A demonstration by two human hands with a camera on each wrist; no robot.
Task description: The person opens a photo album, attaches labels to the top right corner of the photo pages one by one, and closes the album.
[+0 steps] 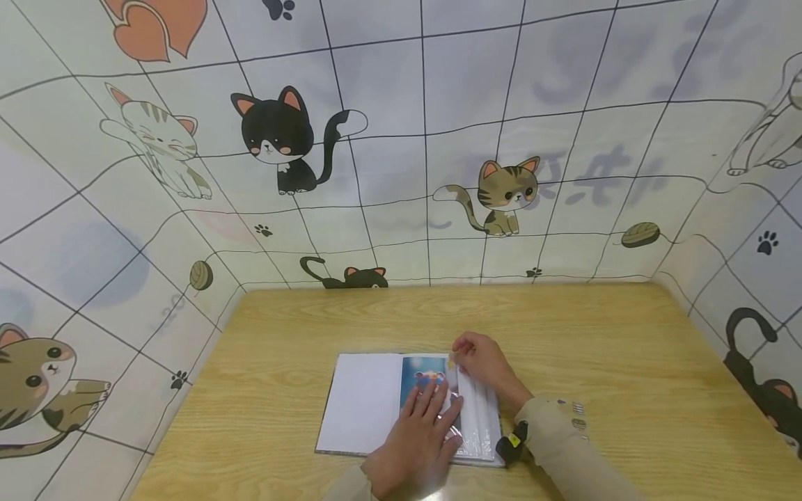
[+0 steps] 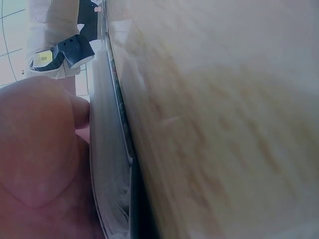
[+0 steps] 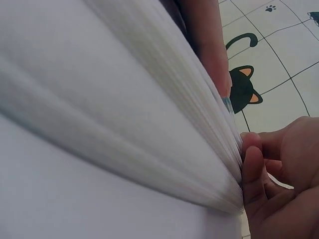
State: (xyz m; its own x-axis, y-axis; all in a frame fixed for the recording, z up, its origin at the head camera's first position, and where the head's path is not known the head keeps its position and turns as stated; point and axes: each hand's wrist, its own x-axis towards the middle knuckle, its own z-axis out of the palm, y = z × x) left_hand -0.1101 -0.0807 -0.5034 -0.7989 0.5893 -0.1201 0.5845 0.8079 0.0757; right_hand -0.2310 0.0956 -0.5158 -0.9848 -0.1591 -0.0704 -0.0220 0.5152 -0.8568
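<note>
An album (image 1: 360, 403) lies open on the table, with a plain white page at its left. On its right side is a blue picture (image 1: 411, 369) with a cartoon figure, beside shiny clear plastic sleeves (image 1: 484, 417). My left hand (image 1: 421, 428) presses on the picture with fingers spread, covering its lower part. At the album's top edge, my right hand (image 1: 485, 360) has thumb and forefinger together by the picture's upper right corner. The right wrist view shows these fingers pinching the edge of the stacked pages (image 3: 174, 99); whether sleeve or picture is between them is unclear.
The wooden table (image 1: 282, 334) surrounds the album. Walls covered in cat-patterned sheeting (image 1: 388, 160) rise at the back and both sides. A small black device (image 1: 512, 445) with a yellow label is strapped to my right wrist.
</note>
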